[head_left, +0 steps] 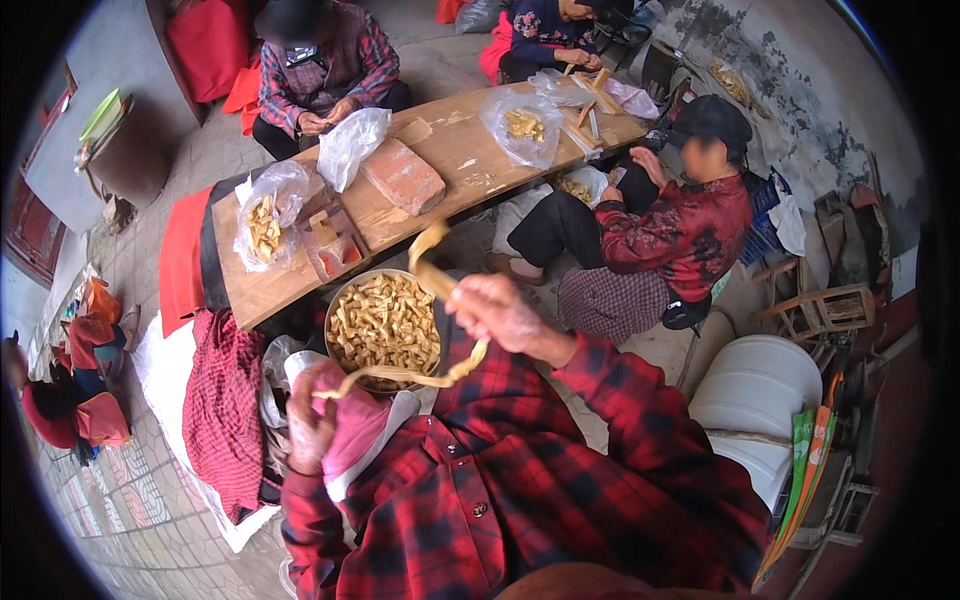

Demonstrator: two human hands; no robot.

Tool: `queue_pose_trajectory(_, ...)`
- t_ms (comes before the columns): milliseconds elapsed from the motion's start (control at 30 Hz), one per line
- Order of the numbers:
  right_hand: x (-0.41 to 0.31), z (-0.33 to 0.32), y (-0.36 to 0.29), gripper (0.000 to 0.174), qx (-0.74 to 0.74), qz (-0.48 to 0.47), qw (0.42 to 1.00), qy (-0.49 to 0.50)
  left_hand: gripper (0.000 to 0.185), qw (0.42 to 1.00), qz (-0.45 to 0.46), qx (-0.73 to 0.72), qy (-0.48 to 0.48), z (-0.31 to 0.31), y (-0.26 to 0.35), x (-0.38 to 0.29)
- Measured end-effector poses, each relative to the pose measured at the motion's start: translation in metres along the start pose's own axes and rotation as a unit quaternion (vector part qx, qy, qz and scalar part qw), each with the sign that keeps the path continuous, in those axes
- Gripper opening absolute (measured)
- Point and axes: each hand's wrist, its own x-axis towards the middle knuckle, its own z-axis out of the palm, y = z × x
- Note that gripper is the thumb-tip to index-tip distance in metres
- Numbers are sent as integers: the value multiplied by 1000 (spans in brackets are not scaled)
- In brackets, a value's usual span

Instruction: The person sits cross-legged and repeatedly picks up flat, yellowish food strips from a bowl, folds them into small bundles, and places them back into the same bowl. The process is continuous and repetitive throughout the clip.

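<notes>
A long, pale tan strip (401, 375) of a flexible material hangs in a loose curve between my two hands. My left hand (311, 424) holds one end of it, above a pink cloth (360, 431) on my lap. My right hand (499, 315) is closed around the strip higher up, and a flat tan length sticks out past its fingers and curls over at the tip. The strip's exact material is unclear. Just beyond the hands stands a round metal basin (327, 330) filled with many small knotted tan pieces (386, 319).
A long wooden table (457, 142) bears a brick (405, 176), plastic bags of tan pieces (264, 232) and small wooden frames (596, 94). Three people sit around it; another person is at far left. A white plastic barrel (757, 397) lies to my right, near a wooden stool (821, 300).
</notes>
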Motion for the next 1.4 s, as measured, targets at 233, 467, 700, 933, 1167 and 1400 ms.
queue_pose_trajectory(233,-8,45,42,25,-163,29,965,-204,54,906,291,303,-61,60,86,16)
queue_pose_trajectory(467,-21,50,28,17,-312,-53,907,-277,22,969,163,81,-167,40,50,4)
queue_pose_trajectory(700,-20,58,30,28,-281,-74,871,-395,25,962,17,-86,-260,9,60,-20)
queue_pose_trajectory(933,-7,60,29,27,-344,-143,834,-407,25,956,-32,-79,-282,-2,57,-16)
queue_pose_trajectory(1167,-8,64,31,19,-347,-233,803,-425,31,927,-103,-140,-333,-24,72,-29)
queue_pose_trajectory(1400,0,70,34,26,-314,-232,812,-434,35,890,-243,-120,-366,-46,89,-28)
